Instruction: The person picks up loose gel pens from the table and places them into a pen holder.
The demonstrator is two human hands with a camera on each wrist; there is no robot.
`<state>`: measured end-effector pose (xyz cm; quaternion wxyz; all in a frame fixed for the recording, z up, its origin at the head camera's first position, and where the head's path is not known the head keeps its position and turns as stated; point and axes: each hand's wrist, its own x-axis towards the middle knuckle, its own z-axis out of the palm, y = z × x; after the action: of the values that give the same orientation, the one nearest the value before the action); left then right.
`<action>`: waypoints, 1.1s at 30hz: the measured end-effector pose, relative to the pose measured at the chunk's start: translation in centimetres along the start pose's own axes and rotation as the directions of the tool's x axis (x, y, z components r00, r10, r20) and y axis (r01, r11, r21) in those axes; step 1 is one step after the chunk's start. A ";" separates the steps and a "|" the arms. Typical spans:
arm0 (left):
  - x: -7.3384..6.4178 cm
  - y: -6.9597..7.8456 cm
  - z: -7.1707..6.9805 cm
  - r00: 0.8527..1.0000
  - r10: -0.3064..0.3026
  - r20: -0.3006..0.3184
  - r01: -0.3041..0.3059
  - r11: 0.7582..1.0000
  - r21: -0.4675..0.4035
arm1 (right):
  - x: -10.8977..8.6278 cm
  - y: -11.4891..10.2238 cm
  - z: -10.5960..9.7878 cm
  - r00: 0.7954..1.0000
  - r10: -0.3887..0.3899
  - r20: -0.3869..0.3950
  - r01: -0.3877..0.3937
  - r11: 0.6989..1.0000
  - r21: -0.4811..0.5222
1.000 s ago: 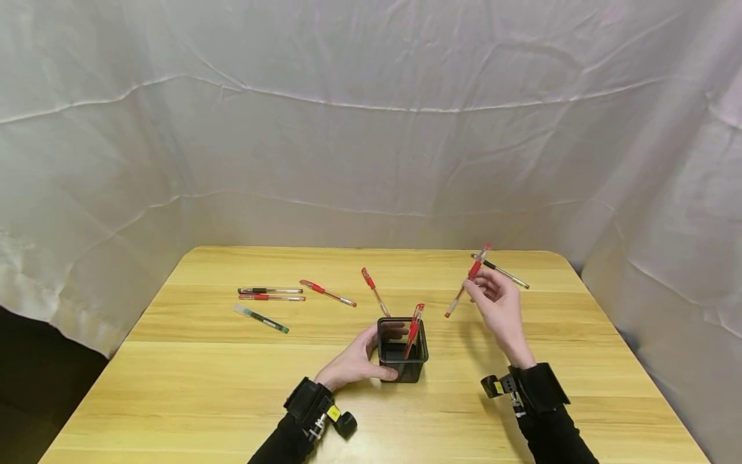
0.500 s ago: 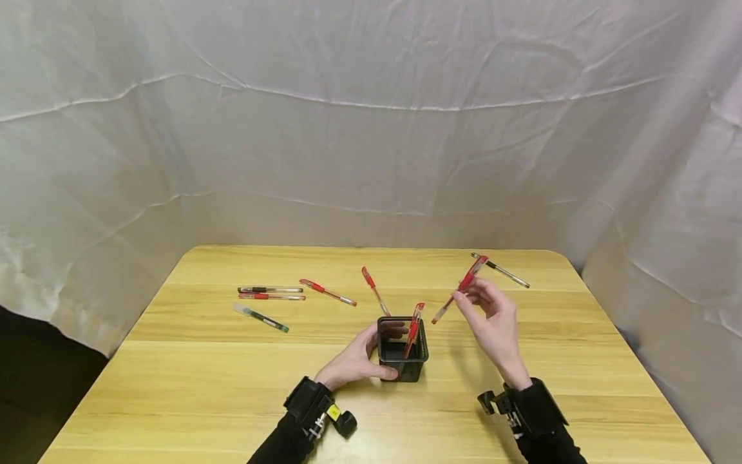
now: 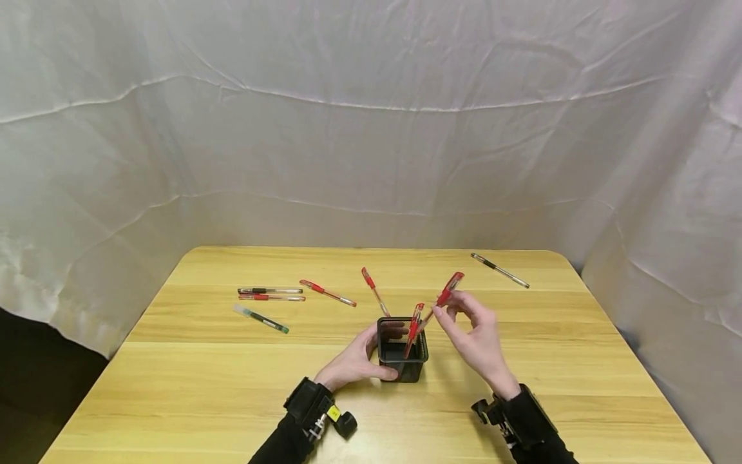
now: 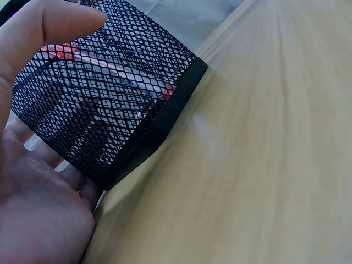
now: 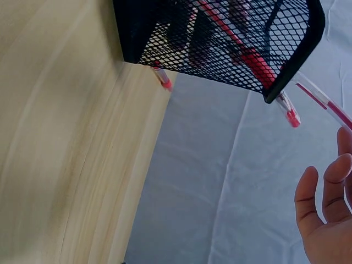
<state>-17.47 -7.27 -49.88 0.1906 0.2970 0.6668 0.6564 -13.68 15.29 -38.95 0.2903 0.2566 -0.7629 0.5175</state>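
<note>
My left hand (image 3: 353, 364) grips a black mesh pen holder (image 3: 409, 372) that stands on the table, thumb on the near side and fingers behind. Inside it leans a red gel pen (image 3: 414, 327), cap up; its lower end shows through the mesh in the left wrist view. My right hand (image 3: 478, 336) pinches a second red gel pen (image 3: 450, 288) between thumb and fingers, tilted with the cap up and to the right. That pen's lower end is at the holder's rim, and the right wrist view has its clear barrel (image 5: 322, 102) overlapping the rim's edge.
Behind the holder lies a red pen (image 3: 375, 289). Farther left are another red pen (image 3: 328, 293), a black pen (image 3: 278, 290) beside a red one (image 3: 272, 298), and a green pen (image 3: 263, 319). A black pen (image 3: 500, 270) lies at the back right. Pale cloth (image 3: 371, 161) hangs behind the table.
My right hand has moved left and toward me, bringing the pinched red pen from near the black pen to the holder's rim. My left hand and the holder have stayed put.
</note>
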 end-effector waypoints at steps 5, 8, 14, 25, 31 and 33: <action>0.0 0.0 0.0 1.000 -0.006 -0.003 0.006 1.000 0.002 | 0.0 -0.4 0.2 0.997 -0.074 0.032 0.076 0.995 -0.066; 0.0 -0.1 0.0 1.000 -0.009 -0.003 0.009 1.000 0.005 | -0.1 -0.3 0.4 0.994 -0.099 0.044 0.103 0.990 -0.100; -0.1 0.2 0.1 1.000 -0.014 0.000 0.014 1.000 -0.011 | -0.5 -0.3 0.6 0.992 -0.114 0.062 0.123 0.980 -0.155; -0.1 0.4 0.1 1.000 -0.021 0.002 0.021 1.000 -0.014 | -1.9 2.4 1.1 0.995 -0.018 0.101 0.037 0.980 -0.196; -0.2 0.4 0.1 0.998 -0.055 -0.013 0.055 0.998 0.004 | -5.2 10.9 1.1 0.994 -0.085 0.072 0.101 0.963 -0.251; -0.3 0.5 0.1 0.998 -0.066 -0.017 0.066 0.998 0.008 | -5.5 11.8 0.8 0.996 -0.081 0.048 0.091 0.959 -0.267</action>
<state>-17.16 -7.42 -49.47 0.2054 0.2703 0.6806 0.6493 -18.21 18.94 -50.66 0.3306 0.2570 -0.8195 0.3913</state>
